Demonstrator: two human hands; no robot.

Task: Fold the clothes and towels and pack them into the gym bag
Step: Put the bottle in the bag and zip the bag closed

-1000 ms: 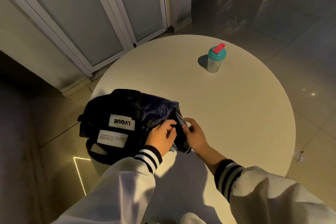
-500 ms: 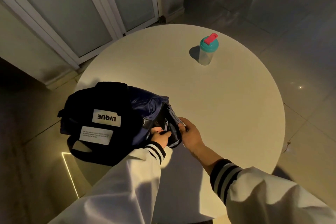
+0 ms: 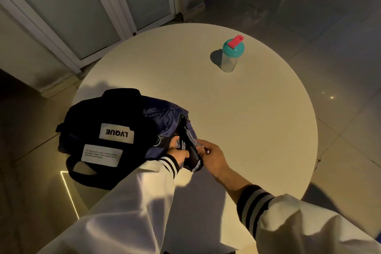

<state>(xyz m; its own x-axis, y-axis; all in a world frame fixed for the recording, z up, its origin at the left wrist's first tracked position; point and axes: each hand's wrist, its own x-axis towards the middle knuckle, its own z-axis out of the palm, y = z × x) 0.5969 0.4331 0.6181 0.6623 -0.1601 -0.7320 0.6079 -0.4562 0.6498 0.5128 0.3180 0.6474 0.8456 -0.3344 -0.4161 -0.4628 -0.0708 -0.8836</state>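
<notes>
A dark navy and black gym bag (image 3: 115,130) with a white LVQUE label lies on the left side of the round white table (image 3: 247,119), partly over its edge. My left hand (image 3: 178,151) reaches into the bag's open end, its fingers partly hidden by the fabric. My right hand (image 3: 210,153) pinches the right edge of that opening and holds it apart. Light striped cloth (image 3: 190,137) shows inside the opening. What my left hand grips in there is hidden.
A clear shaker bottle (image 3: 231,55) with a teal lid and red flip cap stands at the table's far right. White-framed glass doors (image 3: 99,6) stand beyond the table at the upper left. Tiled floor (image 3: 340,16) surrounds the table.
My left hand has pushed deeper into the bag's opening. My right hand has kept its hold on the opening's edge. The camera view has shifted slightly, and the bag and bottle have stayed put.
</notes>
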